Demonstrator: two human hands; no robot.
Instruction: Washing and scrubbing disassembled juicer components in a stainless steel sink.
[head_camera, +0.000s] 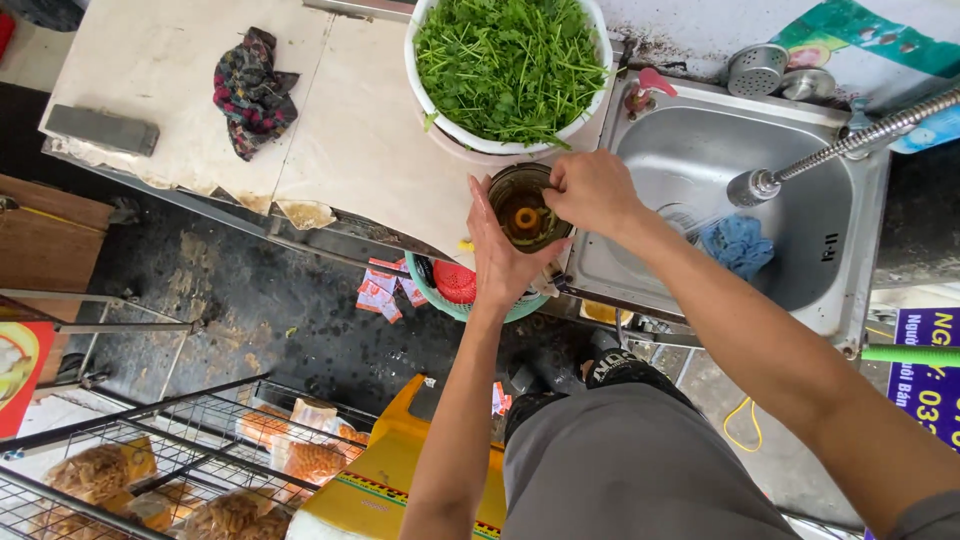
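Head view: a pale bench (330, 130) runs beyond the fingers, a steel sink (840, 250) to their right, a white bowl of greens (510, 65) just past them. Left hand (500, 255) cups a dark jar (527, 212), fingers wrapped around its side. Right hand (592, 190) fingers pinch the jar's rim.
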